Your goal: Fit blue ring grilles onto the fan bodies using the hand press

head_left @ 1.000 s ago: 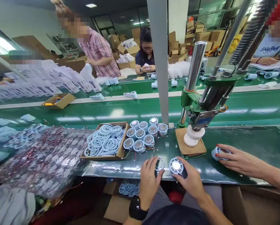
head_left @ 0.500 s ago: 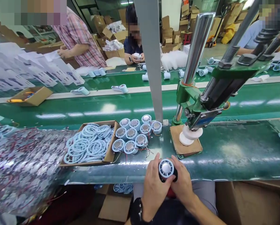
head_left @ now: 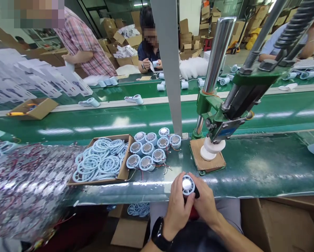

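Observation:
At the front edge of the bench, my left hand [head_left: 180, 201] and my right hand [head_left: 204, 199] wrap round a light-blue round housing [head_left: 188, 185]. A shiny silver disc sits in the middle of its slotted rim, facing up. Something black shows beneath it, mostly hidden by my fingers. Several similar round housings [head_left: 147, 148] with thin wires stand grouped to the left. Beside them, a cardboard box [head_left: 125, 168] holds a heap of light-blue rings [head_left: 99, 159]. Ahead and to the right, a hand press [head_left: 222, 122] has a white round pad [head_left: 211, 148] above a cardboard-covered base [head_left: 196, 148].
A grey post [head_left: 169, 70] rises behind the housings. Wired flat parts [head_left: 33, 185] cover the bench at left. Across the green conveyor [head_left: 106, 122] lie handheld fan bodies [head_left: 137, 99] and white printed boxes [head_left: 49, 80]. Co-workers stand or sit beyond.
My hands have shifted slightly right with the housing, and my left fingers have closed further round its side. Across the conveyor, a co-worker's hands have moved apart.

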Demonstrator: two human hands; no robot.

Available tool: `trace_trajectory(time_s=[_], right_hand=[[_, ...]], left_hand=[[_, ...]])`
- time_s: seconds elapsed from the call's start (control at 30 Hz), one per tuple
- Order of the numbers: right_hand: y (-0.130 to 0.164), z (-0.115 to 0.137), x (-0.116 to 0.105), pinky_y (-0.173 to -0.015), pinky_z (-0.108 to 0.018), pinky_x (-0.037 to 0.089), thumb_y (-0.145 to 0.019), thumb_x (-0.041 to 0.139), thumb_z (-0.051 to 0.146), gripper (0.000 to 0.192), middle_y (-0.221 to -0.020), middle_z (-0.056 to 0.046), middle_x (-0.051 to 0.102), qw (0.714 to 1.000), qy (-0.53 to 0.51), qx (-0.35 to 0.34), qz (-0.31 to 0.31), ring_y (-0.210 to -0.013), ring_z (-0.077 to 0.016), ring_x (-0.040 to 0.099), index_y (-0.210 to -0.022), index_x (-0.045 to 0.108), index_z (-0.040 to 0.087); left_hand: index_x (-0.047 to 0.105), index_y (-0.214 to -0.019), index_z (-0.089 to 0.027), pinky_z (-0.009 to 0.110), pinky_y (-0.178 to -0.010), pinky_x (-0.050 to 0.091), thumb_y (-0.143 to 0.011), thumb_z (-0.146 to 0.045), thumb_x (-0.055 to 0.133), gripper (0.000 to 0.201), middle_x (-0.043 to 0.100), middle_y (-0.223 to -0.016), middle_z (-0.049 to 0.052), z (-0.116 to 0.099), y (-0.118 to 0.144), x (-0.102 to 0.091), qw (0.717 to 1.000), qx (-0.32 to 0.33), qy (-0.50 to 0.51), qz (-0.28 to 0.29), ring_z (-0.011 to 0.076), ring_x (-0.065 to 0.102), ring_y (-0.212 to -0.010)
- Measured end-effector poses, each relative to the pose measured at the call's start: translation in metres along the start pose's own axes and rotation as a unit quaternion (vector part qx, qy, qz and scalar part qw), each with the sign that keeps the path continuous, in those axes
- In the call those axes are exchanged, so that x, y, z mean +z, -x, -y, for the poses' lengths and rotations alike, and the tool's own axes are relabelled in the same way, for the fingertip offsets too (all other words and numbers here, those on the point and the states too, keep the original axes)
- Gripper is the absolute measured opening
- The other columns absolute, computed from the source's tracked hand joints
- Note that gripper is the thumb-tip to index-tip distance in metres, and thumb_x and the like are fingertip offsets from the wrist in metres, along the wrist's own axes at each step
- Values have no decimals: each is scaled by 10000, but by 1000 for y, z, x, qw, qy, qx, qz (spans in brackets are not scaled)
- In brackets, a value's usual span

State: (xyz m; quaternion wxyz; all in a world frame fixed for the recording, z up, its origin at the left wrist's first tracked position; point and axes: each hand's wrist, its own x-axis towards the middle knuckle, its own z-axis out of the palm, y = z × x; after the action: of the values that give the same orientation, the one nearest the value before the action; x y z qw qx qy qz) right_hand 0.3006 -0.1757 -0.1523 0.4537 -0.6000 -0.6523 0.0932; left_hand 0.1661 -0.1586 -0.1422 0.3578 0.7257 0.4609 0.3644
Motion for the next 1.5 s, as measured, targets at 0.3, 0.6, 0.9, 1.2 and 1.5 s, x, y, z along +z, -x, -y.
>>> trace_trajectory(time_s=[0.3,0.6,0.9,1.2,1.5], right_hand=[[-27,51,-55,-858,-322,647,-922,658,383,546,-1143,-125,759,996,-54,-75,-18,-978,-250,769,-1416,528,191],[-28,64,-64,-902,-379,635,-992,547,417,662,-1134,-128,759,991,-55,-107,-52,-1027,-258,758,-1570,294,217],[-23,59,-59,-980,-457,577,-957,589,288,826,-1149,-127,757,991,-58,-104,-61,-1055,-257,743,-1609,93,175],[-25,65,-61,-972,-502,550,-896,624,179,898,-1113,-112,761,988,-49,-117,-92,-1051,-259,728,-1598,66,217],[-42,62,-92,-1009,-445,579,-836,679,197,824,-1334,-157,651,992,-14,-125,16,-1249,-274,637,-1563,290,189]], left_hand=[[557,-1364,-229,442,-1048,528,-825,-559,736,657,620,-1343,134,-56,-1,-38,987,6,158,-24,327,626,-1221],[484,-1441,-254,500,-1043,544,-850,-510,730,690,607,-1379,150,-62,10,-42,988,47,140,-35,350,630,-1229],[594,-1366,-255,521,-1056,538,-847,-435,757,573,638,-1375,147,-66,4,-44,988,73,131,-37,362,606,-1281],[611,-1343,-286,474,-1043,560,-792,-420,826,607,651,-1394,126,-63,4,-40,963,49,263,-38,344,623,-1279],[669,-1253,-176,400,-1000,584,-699,-389,887,632,717,-1285,156,-54,-14,-41,965,-45,257,-36,325,693,-1178]])
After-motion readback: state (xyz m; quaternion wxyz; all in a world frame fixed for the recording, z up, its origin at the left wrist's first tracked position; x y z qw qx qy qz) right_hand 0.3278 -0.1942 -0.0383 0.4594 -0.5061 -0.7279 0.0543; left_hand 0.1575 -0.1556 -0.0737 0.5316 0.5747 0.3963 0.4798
